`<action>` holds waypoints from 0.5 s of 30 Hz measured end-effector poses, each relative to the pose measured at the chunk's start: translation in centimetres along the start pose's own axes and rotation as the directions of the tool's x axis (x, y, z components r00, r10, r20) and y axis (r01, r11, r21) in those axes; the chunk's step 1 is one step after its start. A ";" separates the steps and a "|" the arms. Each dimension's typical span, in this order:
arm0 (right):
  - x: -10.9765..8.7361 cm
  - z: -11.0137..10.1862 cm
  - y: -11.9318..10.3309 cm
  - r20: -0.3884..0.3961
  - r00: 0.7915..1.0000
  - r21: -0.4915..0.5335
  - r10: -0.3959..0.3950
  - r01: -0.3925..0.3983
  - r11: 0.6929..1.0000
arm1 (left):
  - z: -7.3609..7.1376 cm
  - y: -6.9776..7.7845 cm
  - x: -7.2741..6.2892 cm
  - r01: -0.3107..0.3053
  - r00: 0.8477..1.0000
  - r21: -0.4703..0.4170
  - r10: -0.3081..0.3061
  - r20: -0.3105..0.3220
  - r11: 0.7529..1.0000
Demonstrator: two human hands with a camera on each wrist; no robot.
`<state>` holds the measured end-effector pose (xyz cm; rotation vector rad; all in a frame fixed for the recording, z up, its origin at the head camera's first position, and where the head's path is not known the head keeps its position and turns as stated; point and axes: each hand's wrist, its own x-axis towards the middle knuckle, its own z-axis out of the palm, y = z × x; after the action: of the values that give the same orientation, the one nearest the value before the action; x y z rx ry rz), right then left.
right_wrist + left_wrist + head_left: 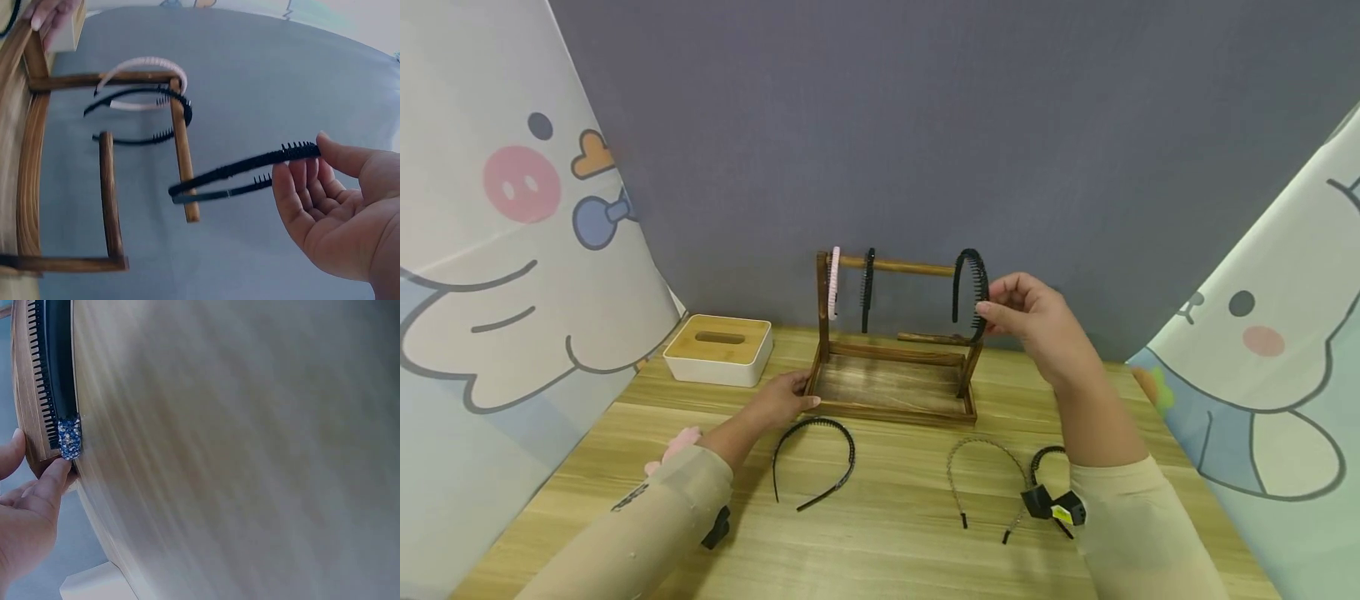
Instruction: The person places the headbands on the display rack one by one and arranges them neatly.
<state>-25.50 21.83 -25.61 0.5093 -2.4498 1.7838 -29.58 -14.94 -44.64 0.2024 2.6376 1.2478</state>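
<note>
My right hand [1033,325] pinches a black toothed headband [982,292] between thumb and fingers, at the right end of the wooden rack's upper bar [910,267]. In the right wrist view the tips of this headband [244,165] overlap the bar's free end. A pink headband [833,283] and another black headband [868,292] hang farther left on the bar. My left hand [780,400] grips the left front corner of the rack's tray base [891,410]. Close to those fingers, the left wrist view shows a black toothed headband with a glittery blue part [70,437].
A white tissue box [752,367] with a wooden lid stands left of the rack. On the table lie a dark headband [852,450], a thin beige headband [951,475], a black headband [1037,458] and a pink item [681,442] by my left sleeve.
</note>
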 end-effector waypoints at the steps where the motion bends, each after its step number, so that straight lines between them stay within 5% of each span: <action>1: 0.3 -0.1 0.0 -0.023 1.000 -0.021 0.003 -0.004 1.000 | 0.0 0.0 0.0 0.002 1.000 0.000 -0.002 0.000 1.000; 15: 4.5 -0.3 2.2 -0.154 0.985 -0.196 0.079 -0.109 0.975 | -0.1 -0.1 0.1 0.006 1.000 -0.013 -0.006 -0.002 1.000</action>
<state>-30.46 21.67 -26.39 0.2413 -2.5533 1.5151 -29.66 -15.04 -44.71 0.1907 2.6287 1.2640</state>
